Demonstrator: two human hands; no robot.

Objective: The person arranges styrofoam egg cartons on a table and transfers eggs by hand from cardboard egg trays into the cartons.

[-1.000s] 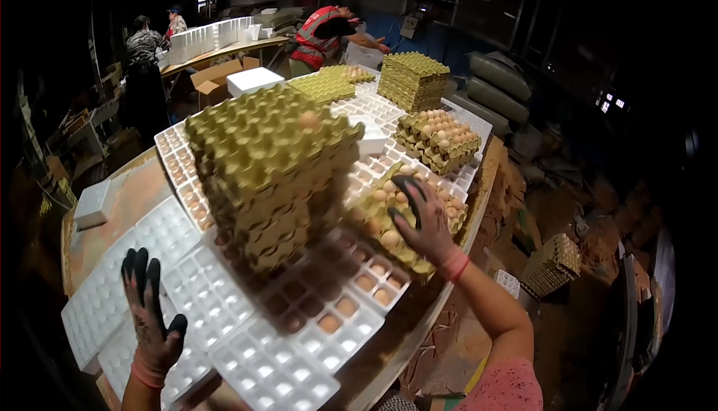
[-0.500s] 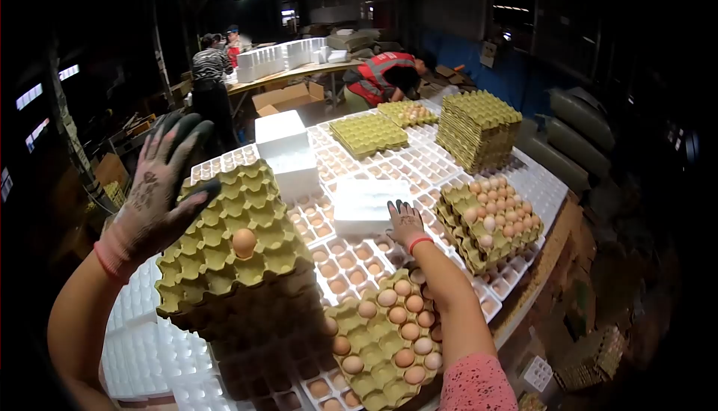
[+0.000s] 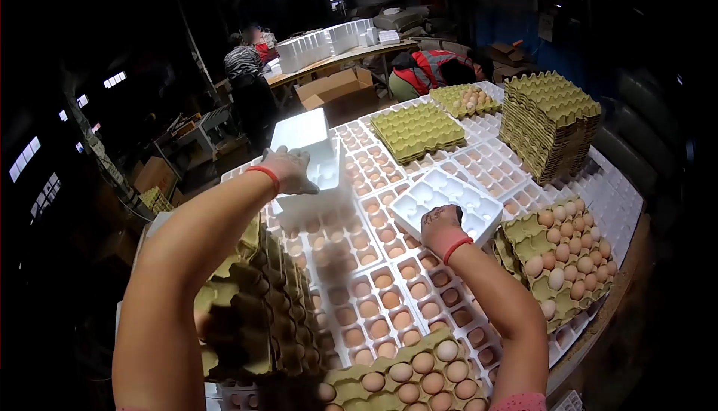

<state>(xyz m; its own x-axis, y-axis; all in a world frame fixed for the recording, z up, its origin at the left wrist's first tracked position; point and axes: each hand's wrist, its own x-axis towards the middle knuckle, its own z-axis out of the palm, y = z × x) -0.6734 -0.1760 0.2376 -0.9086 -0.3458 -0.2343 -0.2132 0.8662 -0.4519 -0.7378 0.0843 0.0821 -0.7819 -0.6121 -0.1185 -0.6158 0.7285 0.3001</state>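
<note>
My left hand (image 3: 288, 170), in a dirty glove, has its fingers on the edge of a white foam lid (image 3: 301, 130) at the top of a foam stack. Its fingers are bent over the edge. My right hand (image 3: 441, 228) is closed on the near edge of a white foam tray (image 3: 449, 200), which is tilted with its hollows showing. Below both hands lie white foam trays filled with eggs (image 3: 378, 299). A yellow-green carton of eggs (image 3: 422, 373) is at the near edge, and a tall stack of such cartons (image 3: 254, 306) stands under my left forearm.
At the right are a carton stack with eggs (image 3: 565, 250) and a tall stack of cartons (image 3: 550, 127). Flat cartons (image 3: 419, 133) lie farther back. A person in a red vest (image 3: 430, 71) bends behind the table. Two people stand by a back table (image 3: 336, 59) near a cardboard box (image 3: 336, 91).
My left hand has moved from beside the tall carton stack to the foam stack. My right hand has gone from the egg carton to the foam tray, now lifted and tilted. The view has shifted.
</note>
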